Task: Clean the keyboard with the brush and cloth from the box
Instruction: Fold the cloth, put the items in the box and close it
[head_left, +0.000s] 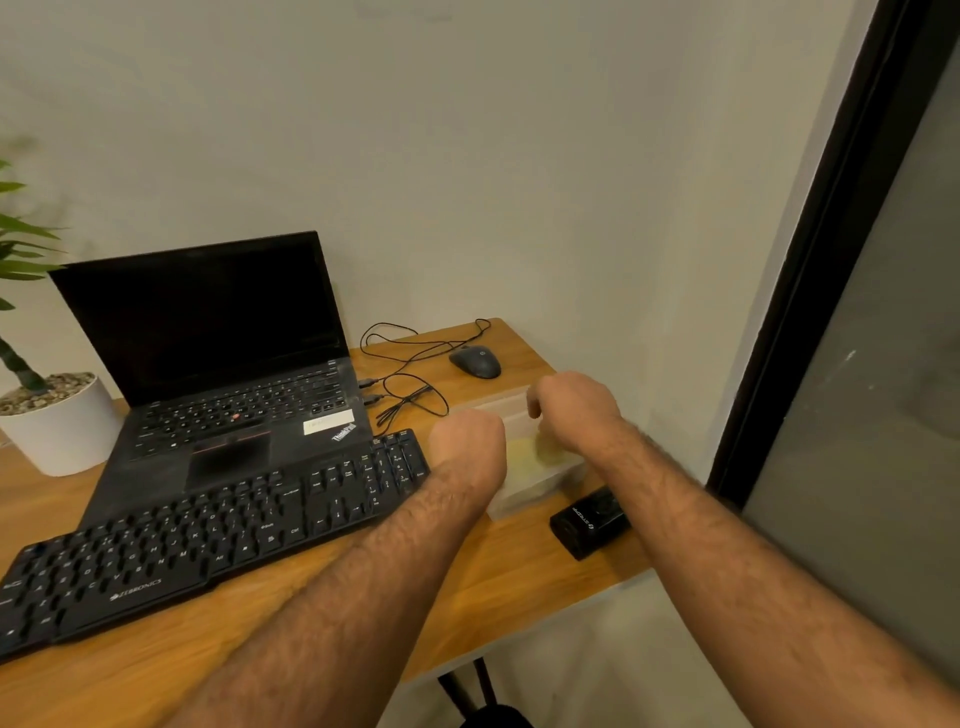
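A translucent plastic box (524, 480) stands near the right edge of the wooden desk (467, 587), with something yellowish showing faintly inside. My left hand (467, 441) rests against the box's left side, fingers hidden behind the wrist. My right hand (571, 410) is curled over the box's top at its far right, fingers bent down on the lid. A black keyboard (208, 530) lies across the desk to the left of the box. No brush or cloth can be made out separately.
An open black laptop (218, 364) stands behind the keyboard. A dark mouse (475, 361) with looped cables lies at the back. A small black device (589, 522) sits right of the box. A white plant pot (57, 426) stands at the far left.
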